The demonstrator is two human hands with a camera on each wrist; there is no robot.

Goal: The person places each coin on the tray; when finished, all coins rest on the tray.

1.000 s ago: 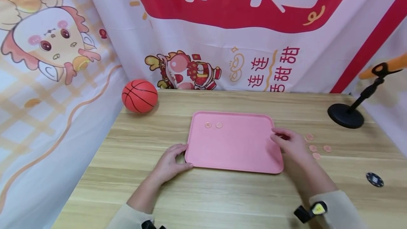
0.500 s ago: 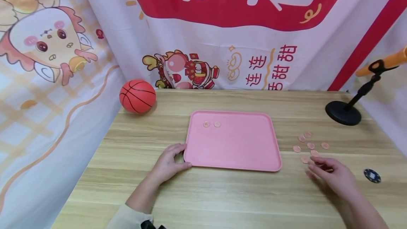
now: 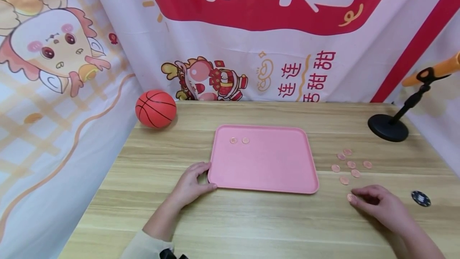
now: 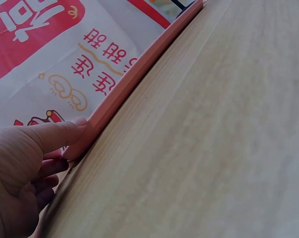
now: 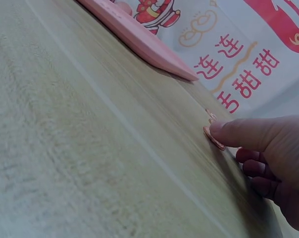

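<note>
A shallow pink tray (image 3: 266, 163) lies on the wooden table, with two copper-coloured coins (image 3: 245, 140) near its far left corner. My left hand (image 3: 192, 185) holds the tray's near left corner; in the left wrist view the thumb (image 4: 65, 134) presses the front rim while curled fingers sit round the side. To the right of the tray, my right hand (image 3: 382, 207) pinches a coin (image 3: 350, 198) at the thumb tip, low over the table. The right wrist view shows this coin (image 5: 214, 139) tilted under the thumb, the other fingers curled behind.
Several loose coins (image 3: 351, 165) lie scattered between the tray and my right hand. A black poker chip (image 3: 421, 198) is farther right. A red toy basketball (image 3: 156, 109) sits at the back left, and a black-based stand (image 3: 388, 128) at the back right. Printed cloth (image 3: 223, 39) hangs behind.
My right hand has moved from the tray's right edge to the coins on the right, and now a coin shows at its thumb tip, nearer the front. The left hand has stayed on the tray.
</note>
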